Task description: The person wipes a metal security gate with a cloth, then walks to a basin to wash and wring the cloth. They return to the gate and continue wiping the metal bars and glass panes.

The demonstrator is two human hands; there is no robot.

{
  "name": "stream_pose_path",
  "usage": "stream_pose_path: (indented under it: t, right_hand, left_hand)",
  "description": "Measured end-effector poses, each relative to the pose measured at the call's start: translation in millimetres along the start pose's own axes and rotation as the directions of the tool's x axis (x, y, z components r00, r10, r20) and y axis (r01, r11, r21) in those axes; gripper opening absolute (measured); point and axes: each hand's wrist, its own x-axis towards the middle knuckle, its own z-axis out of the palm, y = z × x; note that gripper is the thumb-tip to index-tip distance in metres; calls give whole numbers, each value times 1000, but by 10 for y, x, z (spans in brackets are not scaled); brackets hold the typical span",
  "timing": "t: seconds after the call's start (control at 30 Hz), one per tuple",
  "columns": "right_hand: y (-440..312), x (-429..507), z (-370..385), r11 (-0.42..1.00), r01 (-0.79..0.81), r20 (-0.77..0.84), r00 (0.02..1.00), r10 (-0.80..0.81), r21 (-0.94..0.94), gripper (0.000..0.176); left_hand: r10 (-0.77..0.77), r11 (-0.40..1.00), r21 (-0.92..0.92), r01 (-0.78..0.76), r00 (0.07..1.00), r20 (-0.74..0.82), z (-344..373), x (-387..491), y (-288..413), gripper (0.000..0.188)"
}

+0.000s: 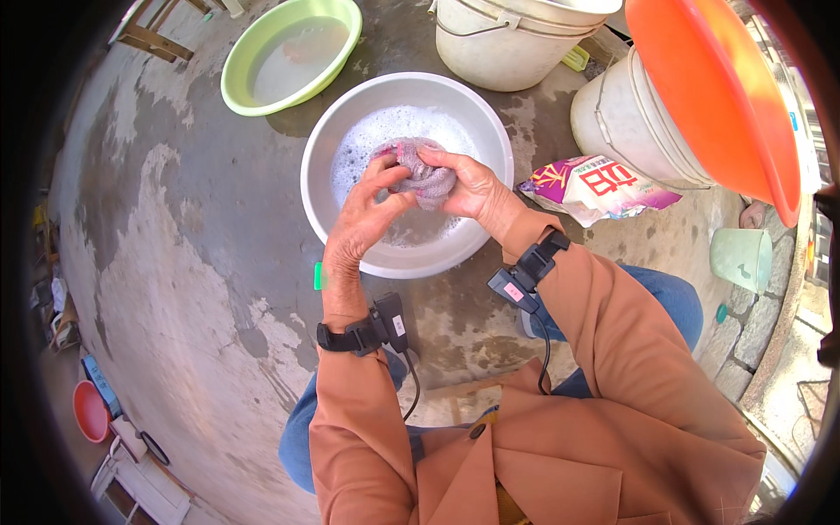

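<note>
A grey basin [407,264] with sudsy water [361,144] stands on the floor before me. Over its middle, a wet greyish-purple cloth [430,180] with pink parts is bunched between my hands. My left hand [377,203] is at the cloth's left side, its fingers bent against the fabric. From the right, my right hand [469,184] grips the cloth between thumb and fingers; the fingertips behind it are hidden. Both wrists bear black straps with small devices and cables.
A green basin [239,98] of cloudy water stands at the upper left. Beyond the grey basin is a white bucket [485,59]. To the right are a detergent bag [600,187], another bucket [590,118], an orange basin [722,98] leaning on it, and a pale green cup [741,259].
</note>
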Motion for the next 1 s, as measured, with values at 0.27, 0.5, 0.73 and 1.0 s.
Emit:
stream_pose_path:
  t: [0.27,0.5,0.73,1.0]
  right_hand:
    - [88,9,-67,993,-115,72,991,113,19,43]
    - [118,-9,-1,941,-228,98,961,259,-249,24]
    - [131,56,74,891,-248,-14,965,263,-379,21]
    - [198,111,65,747,-316,-226,948,224,-585,27]
  left_hand:
    - [-363,636,-758,145,923,-128,184,77,-382,58]
    - [-199,507,-844,176,976,84,144,30,-467,63]
    - [-325,682,-704,197,944,-51,145,192,-425,36]
    - [-441,716,-622,318,896,-49,181,244,-445,30]
